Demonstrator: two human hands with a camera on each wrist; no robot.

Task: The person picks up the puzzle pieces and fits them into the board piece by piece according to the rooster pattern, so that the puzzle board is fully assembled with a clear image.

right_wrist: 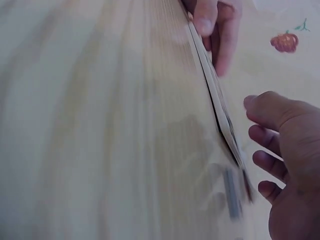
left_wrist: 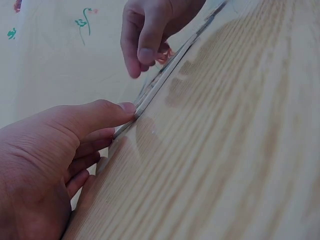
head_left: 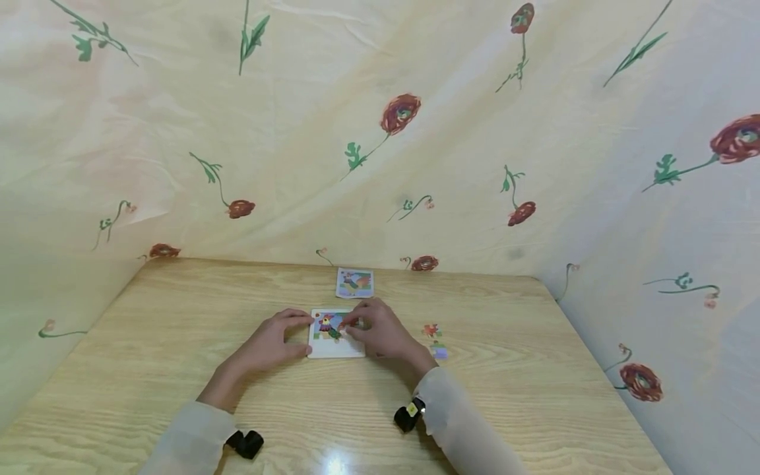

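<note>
A white-framed jigsaw puzzle (head_left: 335, 349) with a partly filled rooster picture lies on the table. My left hand (head_left: 270, 342) grips its left side, thumb near the front corner and fingers toward the back. In the left wrist view, the left thumb (left_wrist: 112, 116) presses the puzzle's thin edge (left_wrist: 150, 102). Over the picture's right part, my right hand (head_left: 382, 330) brings thumb and forefinger together at a small reddish puzzle piece (head_left: 349, 323), mostly hidden by the fingers. The right wrist view shows the right hand (right_wrist: 295, 145) above the board, its other fingers loosely curled.
Loose puzzle pieces (head_left: 432, 330) lie right of the board, with a green and lilac piece (head_left: 439, 351) closer. Behind the board is a rooster picture card (head_left: 355, 283). Flowered cloth (head_left: 297, 132) hangs along the back and sides of the wooden table (head_left: 320, 409).
</note>
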